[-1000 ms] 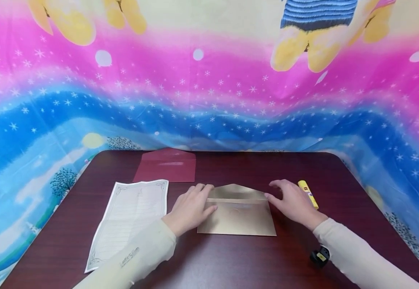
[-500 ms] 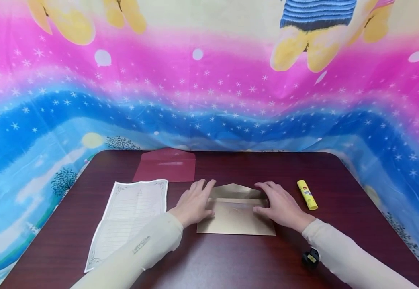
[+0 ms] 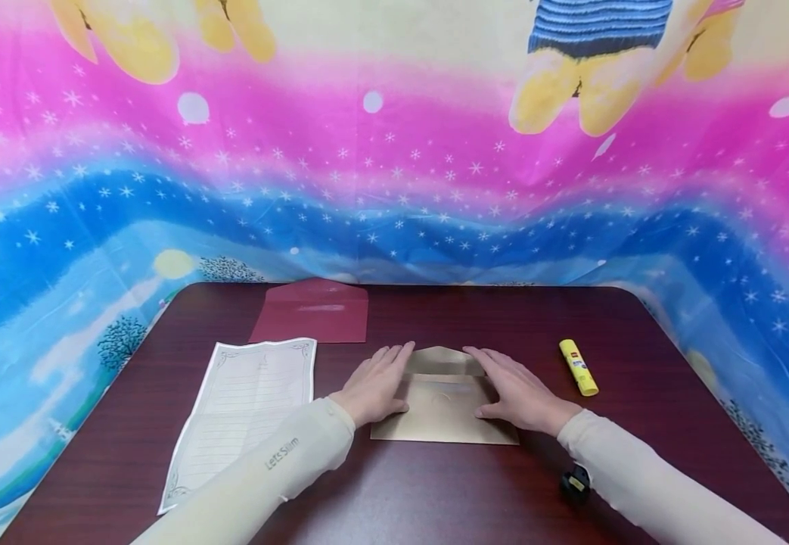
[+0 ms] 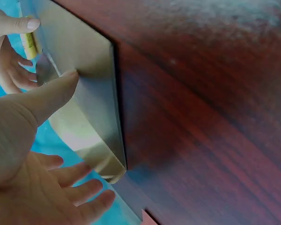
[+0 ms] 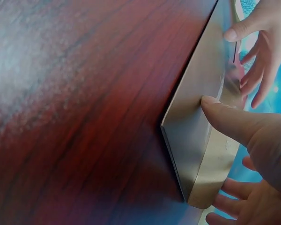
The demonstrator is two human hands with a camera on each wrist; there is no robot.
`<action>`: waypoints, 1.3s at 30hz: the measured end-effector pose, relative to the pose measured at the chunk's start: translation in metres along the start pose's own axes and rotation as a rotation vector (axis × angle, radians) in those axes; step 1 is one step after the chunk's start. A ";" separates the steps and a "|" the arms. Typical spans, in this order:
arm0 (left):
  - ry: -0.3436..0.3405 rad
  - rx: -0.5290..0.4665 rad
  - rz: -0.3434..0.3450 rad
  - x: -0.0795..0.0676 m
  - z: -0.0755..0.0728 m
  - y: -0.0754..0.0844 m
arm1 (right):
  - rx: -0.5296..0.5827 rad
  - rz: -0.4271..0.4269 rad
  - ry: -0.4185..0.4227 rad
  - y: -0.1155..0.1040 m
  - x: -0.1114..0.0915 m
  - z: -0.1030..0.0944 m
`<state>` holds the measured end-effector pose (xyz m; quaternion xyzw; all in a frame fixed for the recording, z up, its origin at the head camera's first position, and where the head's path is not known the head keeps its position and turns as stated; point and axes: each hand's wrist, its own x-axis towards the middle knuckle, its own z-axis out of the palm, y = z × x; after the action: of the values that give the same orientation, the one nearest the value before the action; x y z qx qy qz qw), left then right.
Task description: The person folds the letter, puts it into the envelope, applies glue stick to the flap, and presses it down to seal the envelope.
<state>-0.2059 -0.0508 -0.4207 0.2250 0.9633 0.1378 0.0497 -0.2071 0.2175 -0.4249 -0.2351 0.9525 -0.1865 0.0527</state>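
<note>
A gold envelope (image 3: 443,421) lies on the dark wood table in the head view, its pointed flap (image 3: 443,363) raised at the far side. Over its left part is my left hand (image 3: 374,384), fingers extended beside the flap and thumb above the front panel. On the other side my right hand (image 3: 522,387) mirrors it, fingertips by the flap's right edge. Both wrist views show the thumbs (image 4: 61,91) at the panel and the other fingers spread behind the flap. Whether the fingertips touch the paper is hard to tell.
Lined letter paper (image 3: 247,409) with an ornate border lies at the left, partly under the left forearm. A dark red envelope (image 3: 315,318) rests near the back edge. A yellow glue stick (image 3: 579,368) lies at the right. Printed cloth (image 3: 394,166) hangs behind the table.
My right hand has moved left from beyond the envelope's right edge to over it. My left hand has shifted slightly right. The envelope has stayed nearly in place.
</note>
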 end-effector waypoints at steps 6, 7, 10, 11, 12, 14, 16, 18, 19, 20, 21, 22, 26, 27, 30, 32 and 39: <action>0.030 0.025 0.049 -0.001 0.003 -0.001 | 0.042 0.010 -0.018 -0.001 -0.001 0.001; 0.032 0.021 0.051 -0.002 0.004 -0.001 | 0.043 0.009 -0.017 -0.001 -0.002 0.001; 0.059 0.028 0.064 -0.003 0.006 -0.002 | 0.036 0.000 -0.006 0.000 -0.003 0.002; 0.070 0.036 0.070 -0.004 0.006 -0.003 | 0.029 -0.007 -0.002 0.000 -0.003 0.002; 0.082 0.045 0.076 -0.004 0.007 -0.003 | 0.022 -0.014 0.002 0.000 -0.003 0.003; 0.104 0.065 0.088 -0.005 0.008 -0.003 | 0.008 -0.024 0.013 -0.001 -0.003 0.004; 0.125 0.089 0.104 -0.005 0.009 -0.002 | -0.009 -0.035 0.022 -0.003 -0.004 0.004; 0.144 0.111 0.118 -0.006 0.009 0.000 | -0.023 -0.045 0.032 -0.004 -0.005 0.004; 0.154 0.122 0.125 -0.006 0.010 0.001 | -0.028 -0.047 0.034 -0.004 -0.006 0.004; 0.162 0.131 0.132 -0.007 0.010 0.002 | -0.034 -0.049 0.034 -0.005 -0.006 0.004; 0.172 0.141 0.138 -0.007 0.011 0.002 | -0.034 -0.049 0.032 -0.005 -0.007 0.004; 0.178 0.148 0.139 -0.008 0.012 0.003 | -0.035 -0.051 0.030 -0.005 -0.007 0.004; 0.160 0.157 0.125 -0.009 0.014 0.006 | -0.058 -0.065 0.012 -0.006 -0.008 0.005; 0.152 0.161 0.119 -0.010 0.015 0.007 | -0.070 -0.074 0.008 -0.006 -0.009 0.005; 0.122 0.182 0.111 -0.012 0.016 0.010 | -0.113 -0.101 -0.004 -0.007 -0.009 0.005; 0.110 0.205 0.113 -0.013 0.016 0.011 | -0.135 -0.107 -0.018 -0.008 -0.010 0.005; 0.135 0.276 0.132 -0.017 0.018 0.015 | -0.195 -0.142 -0.049 -0.011 -0.014 0.005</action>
<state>-0.1813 -0.0414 -0.4326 0.2828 0.9573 0.0221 -0.0555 -0.1894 0.2130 -0.4249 -0.3104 0.9455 -0.0905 0.0397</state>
